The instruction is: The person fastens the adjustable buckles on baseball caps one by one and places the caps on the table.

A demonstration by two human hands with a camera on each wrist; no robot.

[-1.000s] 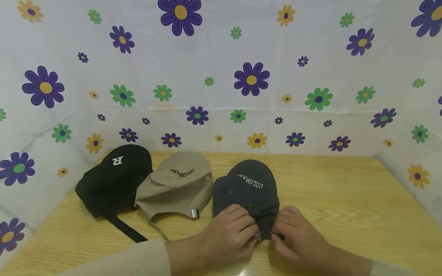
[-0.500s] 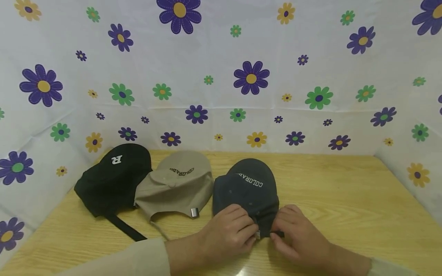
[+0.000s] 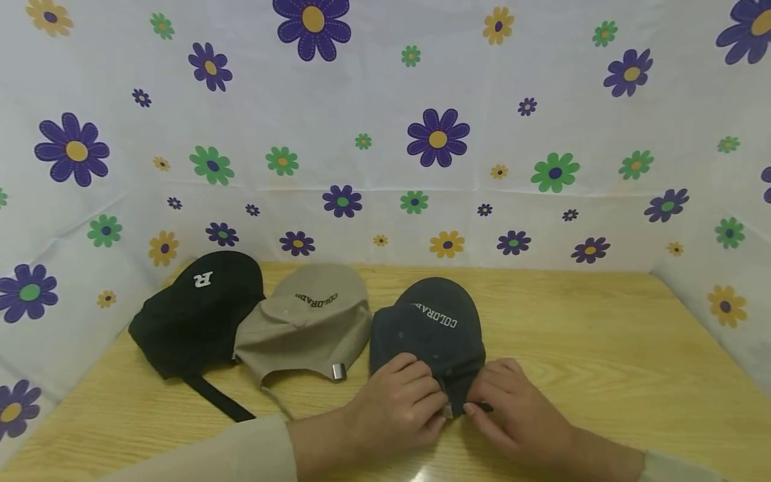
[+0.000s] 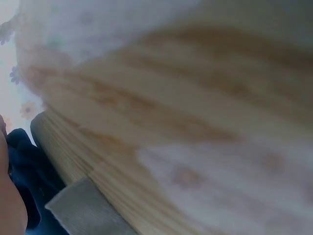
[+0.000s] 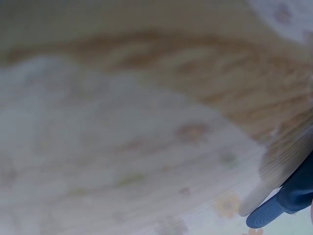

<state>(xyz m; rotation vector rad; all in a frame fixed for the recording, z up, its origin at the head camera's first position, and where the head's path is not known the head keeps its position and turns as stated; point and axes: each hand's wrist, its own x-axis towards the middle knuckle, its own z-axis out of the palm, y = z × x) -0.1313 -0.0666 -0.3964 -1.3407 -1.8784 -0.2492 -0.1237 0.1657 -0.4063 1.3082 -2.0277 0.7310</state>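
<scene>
Moved slightly closer to the left hand [image 3: 397, 405] with the right hand [image 3: 521, 412] since the earlier frame. Pinching, in a narrow right-hand grip, the dark strap end [image 3: 485, 406] of the navy-blue cloth cap [image 3: 415, 335] lettered COLORADO, lying on the yellowish wood-grained tabletop [image 3: 602, 335] right of the beige cloth cap [image 3: 313, 335]. Holding the navy-blue cloth cap beside the small silvery buckle [image 3: 448, 410] left-handed.

hands [image 3: 400, 405] [image 3: 521, 415]: gripping navy cap [image 3: 415, 341] | tan cap [image 3: 313, 335], black cap [image 3: 199, 328]: leftward
</scene>
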